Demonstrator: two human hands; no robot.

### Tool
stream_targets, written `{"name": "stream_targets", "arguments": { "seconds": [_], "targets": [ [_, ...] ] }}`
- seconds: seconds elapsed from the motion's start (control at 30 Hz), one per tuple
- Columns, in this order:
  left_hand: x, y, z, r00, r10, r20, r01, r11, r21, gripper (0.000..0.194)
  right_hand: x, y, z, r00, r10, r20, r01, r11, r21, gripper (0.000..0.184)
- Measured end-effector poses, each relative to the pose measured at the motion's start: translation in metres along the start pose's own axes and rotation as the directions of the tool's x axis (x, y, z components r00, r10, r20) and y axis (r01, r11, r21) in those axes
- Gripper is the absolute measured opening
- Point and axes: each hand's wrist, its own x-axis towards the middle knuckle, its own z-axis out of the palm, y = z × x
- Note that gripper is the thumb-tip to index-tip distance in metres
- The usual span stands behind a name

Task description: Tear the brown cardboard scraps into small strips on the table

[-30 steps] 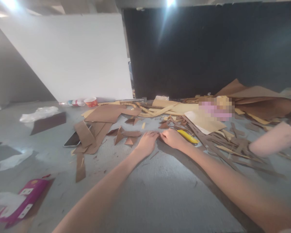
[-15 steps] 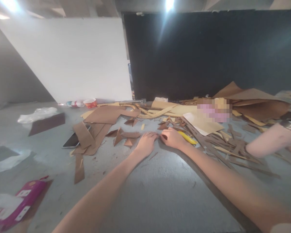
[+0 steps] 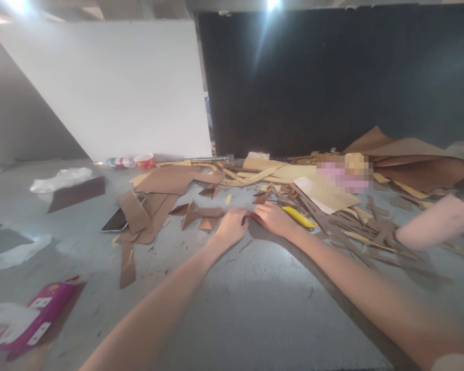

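Observation:
My left hand rests low over the grey table with its fingers curled inward. My right hand faces it, fingers bent and pressed together, the fingertips close to those of the left. A small dark brown edge shows between them, but the fingers cover most of it and I cannot make out what it is. Just left of my left hand lie several folded brown paper-like pieces. Beside my right hand lies a long, rounded yellow object.
Brown strips litter the right side, near a pinkish tube-like shape with a metal band. Larger brown sheets lie left, partly over a phone. A purple tissue pack lies front left; a red paper cup stands behind.
My left fingers have gone from stretched flat to curled. My right fingers have straightened somewhat and shifted slightly left. The camera view has tilted a little.

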Motion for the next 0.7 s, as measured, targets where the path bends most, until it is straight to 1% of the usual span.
{"name": "stream_targets", "arguments": {
  "seconds": [0.1, 0.17, 0.2, 0.27, 0.3, 0.37, 0.43, 0.53, 0.6, 0.7],
  "targets": [
    [0.000, 0.001, -0.004, 0.999, -0.035, -0.017, 0.034, 0.998, -0.047, 0.017, 0.001, -0.002, -0.002, 0.999, 0.009, -0.040, -0.008, 1.000, 0.023, 0.030],
    [0.000, 0.002, -0.007, 0.997, -0.068, -0.046, 0.062, 0.992, -0.107, 0.015, 0.002, -0.005, -0.004, 0.994, 0.060, -0.086, -0.050, 0.991, 0.122, 0.026],
    [0.000, 0.002, -0.009, 0.995, -0.080, -0.065, 0.071, 0.987, -0.143, 0.016, 0.002, -0.007, -0.005, 0.988, 0.106, -0.111, -0.083, 0.977, 0.196, 0.024],
    [0.000, 0.001, -0.011, 0.988, -0.111, -0.111, 0.085, 0.973, -0.213, 0.018, 0.003, -0.011, -0.007, 0.964, 0.225, -0.143, -0.162, 0.921, 0.355, 0.019],
    [0.001, 0.000, -0.011, 0.982, -0.134, -0.132, 0.099, 0.965, -0.244, 0.019, 0.004, -0.013, -0.007, 0.950, 0.280, -0.141, -0.198, 0.885, 0.421, 0.017],
    [0.001, -0.002, -0.012, 0.970, -0.191, -0.153, 0.141, 0.947, -0.287, 0.019, 0.006, -0.017, -0.007, 0.939, 0.328, -0.100, -0.236, 0.829, 0.508, 0.020],
    [0.002, -0.005, -0.011, 0.963, -0.231, -0.142, 0.178, 0.933, -0.312, 0.018, 0.007, -0.018, -0.006, 0.948, 0.315, -0.041, -0.243, 0.802, 0.546, 0.029],
    [0.003, -0.006, -0.010, 0.963, -0.241, -0.118, 0.192, 0.926, -0.325, 0.016, 0.008, -0.017, -0.005, 0.955, 0.296, 0.007, -0.248, 0.787, 0.565, 0.041],
    [0.003, -0.005, -0.010, 0.965, -0.237, -0.114, 0.188, 0.925, -0.330, 0.017, 0.008, -0.017, -0.005, 0.959, 0.282, 0.003, -0.233, 0.785, 0.574, 0.042],
    [0.003, -0.003, -0.010, 0.966, -0.232, -0.114, 0.181, 0.921, -0.344, 0.020, 0.008, -0.017, -0.008, 0.963, 0.267, -0.035, -0.196, 0.783, 0.591, 0.041]
  ]
}}
